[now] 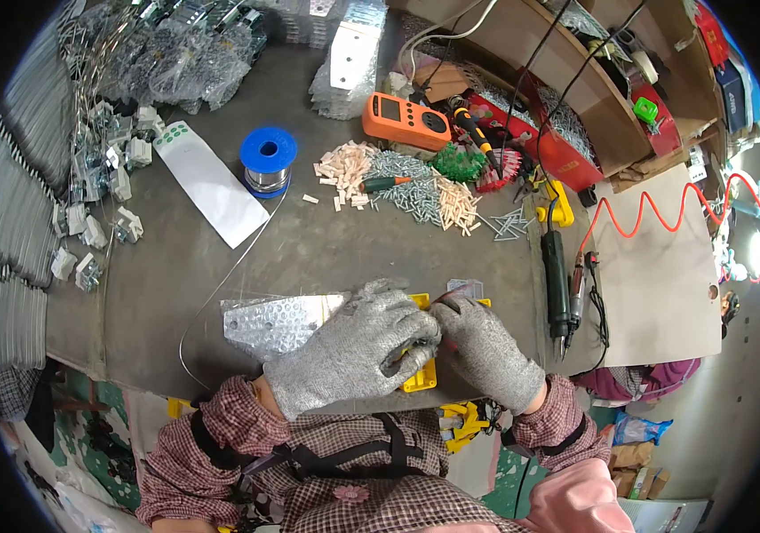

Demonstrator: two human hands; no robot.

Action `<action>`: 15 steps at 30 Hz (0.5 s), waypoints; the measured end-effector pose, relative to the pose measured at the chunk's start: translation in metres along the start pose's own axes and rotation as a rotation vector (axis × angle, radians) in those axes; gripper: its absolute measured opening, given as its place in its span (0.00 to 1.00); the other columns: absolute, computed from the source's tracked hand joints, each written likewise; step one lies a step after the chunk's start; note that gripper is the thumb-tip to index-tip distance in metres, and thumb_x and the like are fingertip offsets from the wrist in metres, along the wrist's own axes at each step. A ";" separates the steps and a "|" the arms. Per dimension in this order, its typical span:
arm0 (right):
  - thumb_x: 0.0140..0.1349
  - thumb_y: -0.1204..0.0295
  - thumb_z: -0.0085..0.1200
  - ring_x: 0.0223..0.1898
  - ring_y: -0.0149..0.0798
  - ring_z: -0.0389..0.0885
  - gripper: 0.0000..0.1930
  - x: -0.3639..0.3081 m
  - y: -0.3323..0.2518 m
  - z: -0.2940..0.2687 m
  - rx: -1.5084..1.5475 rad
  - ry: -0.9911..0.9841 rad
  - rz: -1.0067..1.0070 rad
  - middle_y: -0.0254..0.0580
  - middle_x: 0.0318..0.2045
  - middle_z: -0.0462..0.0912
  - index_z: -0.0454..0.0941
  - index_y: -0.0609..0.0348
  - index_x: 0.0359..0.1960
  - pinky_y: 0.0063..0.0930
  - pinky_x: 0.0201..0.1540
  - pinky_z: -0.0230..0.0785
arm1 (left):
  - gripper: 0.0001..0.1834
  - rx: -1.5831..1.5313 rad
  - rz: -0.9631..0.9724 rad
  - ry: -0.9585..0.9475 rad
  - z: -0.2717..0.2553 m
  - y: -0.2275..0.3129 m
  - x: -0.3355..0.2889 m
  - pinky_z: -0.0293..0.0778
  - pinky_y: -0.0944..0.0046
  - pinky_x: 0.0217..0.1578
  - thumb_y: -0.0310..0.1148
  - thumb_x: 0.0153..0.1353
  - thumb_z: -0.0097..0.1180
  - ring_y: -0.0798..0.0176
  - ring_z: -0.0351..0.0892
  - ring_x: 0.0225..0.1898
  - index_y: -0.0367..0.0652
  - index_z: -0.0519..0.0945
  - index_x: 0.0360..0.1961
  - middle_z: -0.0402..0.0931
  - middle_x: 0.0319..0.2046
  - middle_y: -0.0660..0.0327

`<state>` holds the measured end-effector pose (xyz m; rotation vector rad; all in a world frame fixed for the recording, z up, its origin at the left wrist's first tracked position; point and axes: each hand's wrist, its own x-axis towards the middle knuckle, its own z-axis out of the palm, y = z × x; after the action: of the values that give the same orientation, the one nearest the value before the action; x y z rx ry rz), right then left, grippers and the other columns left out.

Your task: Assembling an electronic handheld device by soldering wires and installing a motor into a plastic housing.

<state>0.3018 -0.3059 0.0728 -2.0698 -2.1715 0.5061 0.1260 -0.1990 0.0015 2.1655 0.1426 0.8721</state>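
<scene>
Both my hands wear grey knitted gloves and meet over a yellow plastic casing (pixel 420 377) at the table's front edge. My left hand (pixel 358 342) is curled above the casing, thumb and fingers drawn together; what lies between the fingertips is hidden. Close beside it, my right hand (pixel 486 351) has its fingers bent in a pinch, and a thin reddish wire (pixel 458 290) sticks out by the fingertips. Between the hands, most of the casing is covered. Partly under my left hand lies a perforated plate in bubble wrap (pixel 273 324). A small clear plastic piece (pixel 467 288) sits just beyond the casing.
A blue solder spool (pixel 269 151) trails wire leftward. Behind are piles of screws (pixel 406 182) and beige plugs (pixel 344 169), plus an orange meter (pixel 406 122). An electric screwdriver (pixel 557 284) hangs at right beside a coiled red cord (pixel 646 218). Metal-and-white parts (pixel 87 231) crowd the left.
</scene>
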 end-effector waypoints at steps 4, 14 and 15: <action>0.59 0.79 0.53 0.49 0.55 0.80 0.14 0.007 0.000 0.000 -0.055 -0.091 0.071 0.53 0.44 0.79 0.77 0.63 0.48 0.43 0.53 0.74 | 0.14 -0.086 -0.018 -0.021 -0.003 -0.002 0.001 0.67 0.47 0.61 0.35 0.57 0.66 0.48 0.77 0.51 0.47 0.80 0.44 0.79 0.41 0.57; 0.72 0.70 0.51 0.38 0.53 0.86 0.11 -0.011 0.029 -0.007 0.855 0.704 0.221 0.51 0.37 0.84 0.77 0.64 0.49 0.42 0.42 0.78 | 0.39 0.622 -0.156 -0.315 -0.028 0.020 -0.015 0.68 0.44 0.55 0.42 0.54 0.68 0.50 0.73 0.56 0.48 0.69 0.67 0.71 0.59 0.55; 0.71 0.66 0.53 0.38 0.52 0.86 0.12 -0.014 0.018 -0.021 0.550 0.575 0.164 0.51 0.36 0.84 0.77 0.63 0.48 0.42 0.41 0.78 | 0.36 0.821 0.022 -0.244 -0.029 0.027 -0.016 0.69 0.47 0.53 0.40 0.55 0.66 0.52 0.73 0.54 0.49 0.70 0.65 0.72 0.58 0.57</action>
<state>0.3263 -0.3158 0.0890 -1.7952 -1.3634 0.3952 0.0909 -0.2047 0.0254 3.0169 0.4115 0.6000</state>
